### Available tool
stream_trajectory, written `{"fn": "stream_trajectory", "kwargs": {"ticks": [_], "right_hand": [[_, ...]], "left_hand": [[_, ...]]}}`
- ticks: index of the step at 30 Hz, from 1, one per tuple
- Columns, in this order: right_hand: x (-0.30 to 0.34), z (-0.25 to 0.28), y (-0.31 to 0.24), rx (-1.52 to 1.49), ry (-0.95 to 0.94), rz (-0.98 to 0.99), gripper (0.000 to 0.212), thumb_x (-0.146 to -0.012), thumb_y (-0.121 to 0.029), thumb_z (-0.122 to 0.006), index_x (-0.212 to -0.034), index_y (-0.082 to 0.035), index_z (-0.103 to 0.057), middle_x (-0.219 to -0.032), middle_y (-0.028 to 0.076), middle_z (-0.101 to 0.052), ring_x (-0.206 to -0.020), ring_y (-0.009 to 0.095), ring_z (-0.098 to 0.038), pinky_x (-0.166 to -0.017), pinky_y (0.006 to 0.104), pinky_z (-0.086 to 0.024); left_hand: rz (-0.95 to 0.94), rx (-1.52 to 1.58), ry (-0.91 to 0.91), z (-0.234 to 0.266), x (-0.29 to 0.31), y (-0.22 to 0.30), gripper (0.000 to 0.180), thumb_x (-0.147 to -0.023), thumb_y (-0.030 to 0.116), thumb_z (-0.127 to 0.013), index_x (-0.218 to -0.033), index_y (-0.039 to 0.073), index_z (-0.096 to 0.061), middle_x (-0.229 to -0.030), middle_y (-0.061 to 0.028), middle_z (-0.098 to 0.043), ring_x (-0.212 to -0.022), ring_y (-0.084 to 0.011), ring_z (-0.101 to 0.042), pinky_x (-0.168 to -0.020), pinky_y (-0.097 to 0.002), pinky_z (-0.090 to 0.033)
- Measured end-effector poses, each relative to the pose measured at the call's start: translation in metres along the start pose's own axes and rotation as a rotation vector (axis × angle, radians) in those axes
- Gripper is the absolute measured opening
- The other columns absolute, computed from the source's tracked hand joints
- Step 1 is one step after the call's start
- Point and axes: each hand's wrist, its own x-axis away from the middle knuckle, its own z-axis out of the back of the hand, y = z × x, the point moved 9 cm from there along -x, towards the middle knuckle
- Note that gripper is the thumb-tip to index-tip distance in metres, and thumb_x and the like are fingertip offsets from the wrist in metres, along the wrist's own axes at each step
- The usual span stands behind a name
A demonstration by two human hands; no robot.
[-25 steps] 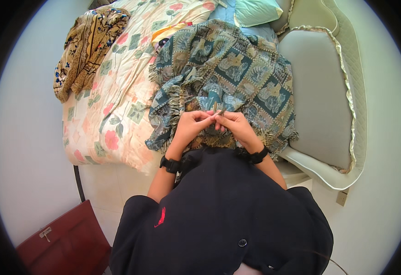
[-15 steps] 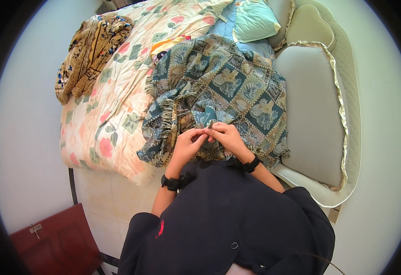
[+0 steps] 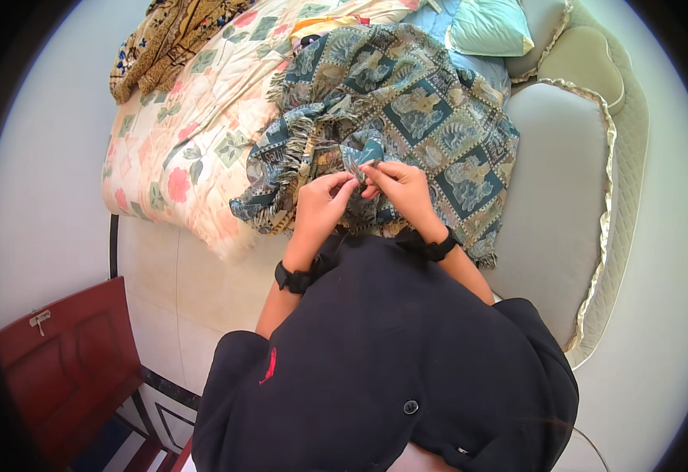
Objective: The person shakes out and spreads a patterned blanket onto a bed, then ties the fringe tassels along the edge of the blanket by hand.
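- While the patterned teal blanket (image 3: 407, 118) lies bunched across the bed (image 3: 186, 157), folding looks barely begun.
- Left hand (image 3: 322, 200) and right hand (image 3: 399, 185) pinch its near edge together.
- Squaring, folding remain.

A bed (image 3: 202, 197) with a floral quilt (image 3: 194, 134) fills the upper frame, its padded beige headboard (image 3: 564, 197) at right. Pale walls (image 3: 37, 181), tiled floor (image 3: 178, 315) and a red wooden door (image 3: 68, 354) lie in bright daylight.

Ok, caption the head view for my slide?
Both hands, left hand and right hand, pinch a patterned blanket on a bed.
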Motion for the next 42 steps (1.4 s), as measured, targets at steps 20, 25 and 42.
{"fn": "stream_trajectory", "kwargs": {"ticks": [20,25,42], "right_hand": [[-0.005,0.026,-0.023,-0.071,0.014,-0.058,0.021,-0.086,-0.016,-0.058,-0.094,0.002,-0.065,-0.058,-0.002,-0.052,-0.046,0.005,-0.049,-0.043,0.0183,-0.038],[-0.005,0.026,-0.019,-0.187,0.032,-0.108,0.022,-0.087,-0.017,-0.057,-0.096,0.001,-0.065,-0.057,-0.003,-0.050,-0.045,0.004,-0.047,-0.041,0.0185,-0.036],[0.006,0.025,-0.002,-0.288,-0.028,-0.227,0.058,-0.088,-0.019,-0.053,-0.135,-0.001,-0.025,-0.064,0.000,-0.047,-0.050,0.004,-0.040,-0.042,0.0196,-0.031]], "left_hand": [[0.117,0.769,-0.210,-0.049,-0.025,-0.002,0.013,-0.085,0.004,-0.056,-0.098,0.002,-0.056,-0.097,-0.0044,-0.059,-0.085,-0.0112,-0.058,-0.077,-0.0237,-0.049],[-0.040,0.803,-0.163,-0.044,-0.024,0.015,0.006,-0.086,0.000,-0.053,-0.092,0.001,-0.055,-0.094,-0.0068,-0.060,-0.087,-0.0132,-0.058,-0.075,-0.0245,-0.048],[0.031,0.643,-0.287,-0.053,-0.015,0.020,0.012,-0.082,-0.003,-0.056,-0.094,-0.005,-0.061,-0.090,-0.0120,-0.064,-0.081,-0.0144,-0.062,-0.068,-0.0247,-0.053]]}}
